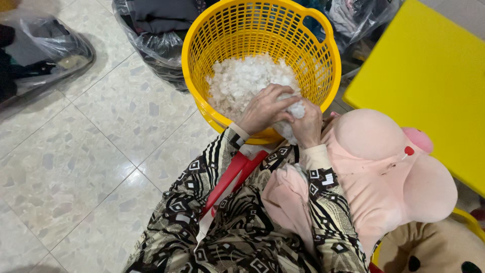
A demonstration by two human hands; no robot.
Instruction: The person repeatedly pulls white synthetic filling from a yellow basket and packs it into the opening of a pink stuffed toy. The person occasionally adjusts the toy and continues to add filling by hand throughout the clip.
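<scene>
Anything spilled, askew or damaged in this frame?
Nothing stands out. The white fluffy stuffing stays inside the yellow plastic mesh basket; both hands, left hand and right hand, grip one clump at the rim. The pink plush toy looks intact.

1 head view, steep downward, close over lap, floor [76, 167]

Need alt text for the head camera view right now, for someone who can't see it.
Both hands, left hand and right hand, grip a clump of white stuffing at the near rim of a yellow basket filled with it. A pink plush toy lies on the lap at right, above tiled floor.
</scene>
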